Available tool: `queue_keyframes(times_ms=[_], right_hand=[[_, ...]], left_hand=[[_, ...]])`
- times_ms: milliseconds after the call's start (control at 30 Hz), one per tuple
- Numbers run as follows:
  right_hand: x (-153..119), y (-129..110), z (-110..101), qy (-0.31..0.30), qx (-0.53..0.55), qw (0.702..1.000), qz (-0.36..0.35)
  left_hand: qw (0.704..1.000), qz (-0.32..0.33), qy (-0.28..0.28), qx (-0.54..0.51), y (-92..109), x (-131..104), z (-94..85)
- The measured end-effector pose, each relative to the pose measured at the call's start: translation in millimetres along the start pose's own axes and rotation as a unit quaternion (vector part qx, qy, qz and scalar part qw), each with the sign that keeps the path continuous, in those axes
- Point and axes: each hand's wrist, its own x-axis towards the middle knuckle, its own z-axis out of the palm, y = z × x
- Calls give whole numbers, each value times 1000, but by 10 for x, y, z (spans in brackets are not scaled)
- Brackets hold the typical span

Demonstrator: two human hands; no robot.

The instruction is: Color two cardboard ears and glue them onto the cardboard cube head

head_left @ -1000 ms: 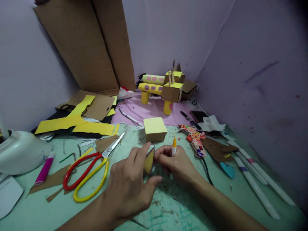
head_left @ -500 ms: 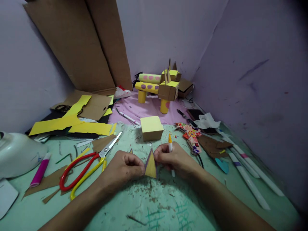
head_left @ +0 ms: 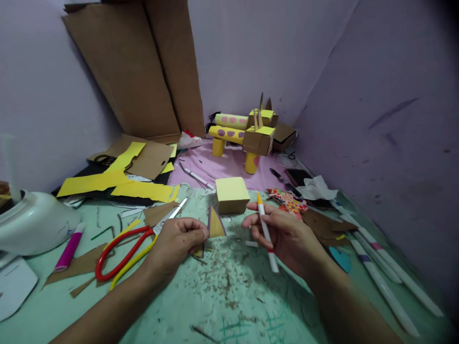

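My left hand (head_left: 184,236) is closed, pinching a yellow card triangle (head_left: 216,224) with purple edges between thumb and fingertips. Part of a second yellow piece with a purple edge (head_left: 199,250) shows just below those fingers. My right hand (head_left: 283,229) holds a white marker (head_left: 266,229) upright and slightly tilted, its orange-yellow end pointing up. Beyond the hands stands a small cardboard box (head_left: 232,195) with a pale yellow top. A small white piece (head_left: 251,244) lies on the table left of the marker.
Red-and-yellow scissors (head_left: 124,253) lie left of my left hand, near a magenta glue stick (head_left: 70,248) and yellow paper strips (head_left: 96,181). Cardboard animal figures (head_left: 247,136) stand at the back. White sticks (head_left: 383,284) and a patterned fabric piece (head_left: 289,201) lie at right.
My right hand has let go of the triangle and moved right and nearer, its fingers loosening around the marker. My left hand keeps the triangle, now shifted slightly left and farther away.
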Motion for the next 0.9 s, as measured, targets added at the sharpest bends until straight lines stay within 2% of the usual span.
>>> queue_keyframes(times_ms=[133, 233, 300, 500, 600, 667, 767, 833, 900], right_hand=[[-65, 39, -42, -8, -56, 998, -33], [-144, 21, -82, -66, -51, 990, -118], [-190, -22, -97, -103, -30, 983, -148], [-221, -48, -76, -142, 10, 982, -123], [-180, 94, -90, -121, -30, 984, -127], [-143, 203, -112, -77, -87, 981, -154], [-95, 313, -130, -1, -177, 961, -212], [-72, 336, -116, 31, -182, 960, -212], [-57, 326, -82, 38, -173, 967, -185]], left_hand=[[999, 12, 13, 27, -23, 0, 4], [999, 19, 0, 41, -36, -10, 11], [999, 18, -10, 43, -38, -16, 17], [995, 17, -7, 93, -31, -53, 42], [994, 14, -5, 109, -3, -83, 49], [992, 12, -6, 122, 22, -98, 47], [990, 2, -13, 138, 44, -106, 41], [988, -12, -18, 152, 45, -105, 42], [983, -27, -26, 177, 37, -104, 51]])
